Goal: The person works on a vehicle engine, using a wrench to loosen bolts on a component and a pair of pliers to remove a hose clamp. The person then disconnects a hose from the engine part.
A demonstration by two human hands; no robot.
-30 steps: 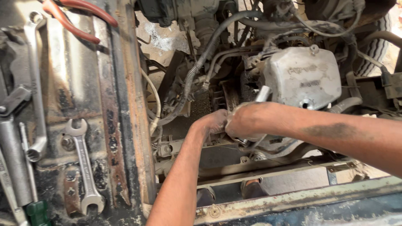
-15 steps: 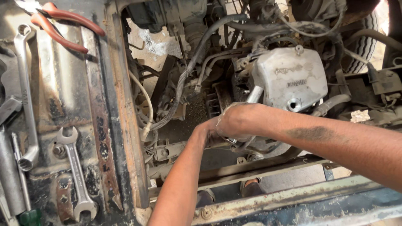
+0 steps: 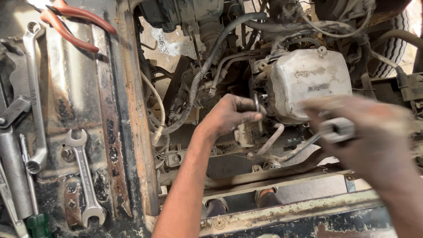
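The hands, bunched together low by the engine a second ago, are now parted. A thin dark metal part (image 3: pixel 257 108) is pinched in the left hand (image 3: pixel 231 115) at frame centre; a grey socket-like piece (image 3: pixel 337 130), blurred, is clasped in the right hand (image 3: pixel 368 132), drawn back toward the right beside the engine cover (image 3: pixel 308 83).

- No packages, stickers, signs or screens that I can spot here
- Closest thing: raised lettering cast into the grey engine cover (image 3: pixel 310 81), right of centre

Two grimy bare hands, left hand (image 3: pixel 231 115) and right hand (image 3: pixel 368 136), two steel open-ended spanners (image 3: pixel 83 176) (image 3: pixel 34 92), one pair of red-handled pliers (image 3: pixel 70 22), one green-handled screwdriver (image 3: pixel 37 222), all left of the grip
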